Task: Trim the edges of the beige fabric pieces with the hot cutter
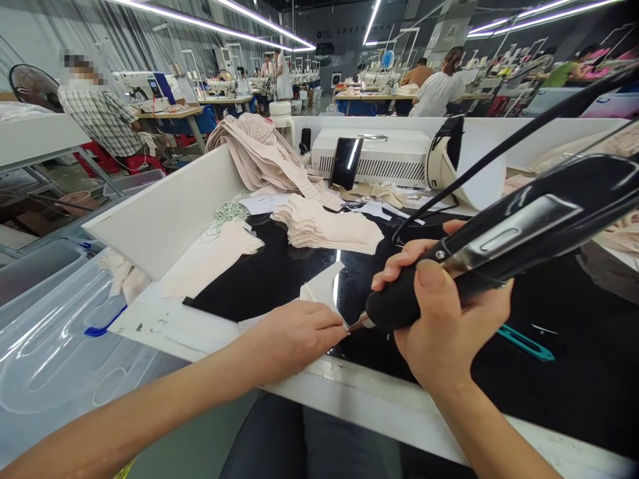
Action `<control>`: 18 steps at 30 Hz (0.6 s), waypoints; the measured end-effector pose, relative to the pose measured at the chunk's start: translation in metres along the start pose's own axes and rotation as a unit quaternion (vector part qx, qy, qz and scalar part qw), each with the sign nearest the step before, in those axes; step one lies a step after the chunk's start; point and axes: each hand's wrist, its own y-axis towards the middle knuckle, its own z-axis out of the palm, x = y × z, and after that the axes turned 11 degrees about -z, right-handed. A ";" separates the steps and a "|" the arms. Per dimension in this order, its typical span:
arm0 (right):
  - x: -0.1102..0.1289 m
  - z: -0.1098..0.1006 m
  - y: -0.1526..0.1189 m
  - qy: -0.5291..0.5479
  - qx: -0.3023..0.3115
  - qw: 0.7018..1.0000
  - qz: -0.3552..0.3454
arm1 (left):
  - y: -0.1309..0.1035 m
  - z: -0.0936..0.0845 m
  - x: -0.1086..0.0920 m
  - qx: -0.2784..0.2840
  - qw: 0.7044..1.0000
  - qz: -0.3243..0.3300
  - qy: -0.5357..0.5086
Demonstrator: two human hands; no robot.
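Observation:
My right hand (449, 313) is wrapped around a black corded handheld tool (499, 233) with a silver lever-like strip along its body. Its small metal tip points left and down, close to the fingertips of my left hand (294, 332). Those fingers are pressed together on the edge of a pale cut fabric piece (322, 285) at the front of the black work surface (239, 279). Whether the tip touches the fabric, I cannot tell. Behind the piece lies a stack of cut beige fabric pieces (329, 226). More beige pieces (219, 259) rest to the left.
A teal thread-cutter-like tool (526, 342) lies right of my right hand. Toward the back stand a phone (346, 163), a white vented box (389, 156) and a heap of beige fabric (259, 153). A white panel (160, 206) borders the left side; the tool's black cord (479, 173) arches overhead.

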 end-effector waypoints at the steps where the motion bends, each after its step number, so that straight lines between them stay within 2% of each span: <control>1: 0.000 0.000 0.000 0.003 -0.002 1.000 0.004 | -0.001 0.001 0.001 -0.007 1.000 0.000 0.002; 10: 0.004 0.003 0.003 0.000 -0.043 0.999 0.031 | -0.004 -0.005 0.003 -0.007 0.999 -0.026 0.027; 18: 0.007 0.008 0.006 -0.027 -0.037 0.999 0.030 | -0.006 -0.005 0.003 0.003 0.999 -0.046 0.010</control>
